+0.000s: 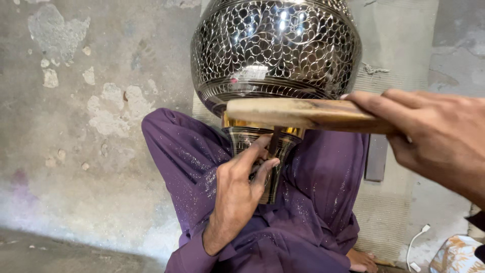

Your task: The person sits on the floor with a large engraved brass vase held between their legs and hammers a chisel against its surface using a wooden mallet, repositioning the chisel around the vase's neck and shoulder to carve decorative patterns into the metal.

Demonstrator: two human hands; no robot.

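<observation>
A large shiny metal vessel (275,48) with a dense engraved leaf pattern rests upside down on my lap, its gold-banded neck (260,139) pointing toward me. My left hand (240,189) pinches a thin dark chisel (273,141) against the neck, fingers closed around it. My right hand (429,134) grips one end of a flat wooden mallet (303,112), held level just above the chisel's top. My purple trousers (197,162) lie under the vessel.
A worn, patchy concrete floor (76,126) spreads to the left. A woven mat (399,55) lies under me on the right. A white cable (417,242) and a patterned cloth (457,255) sit at the bottom right. My bare foot (361,260) shows below.
</observation>
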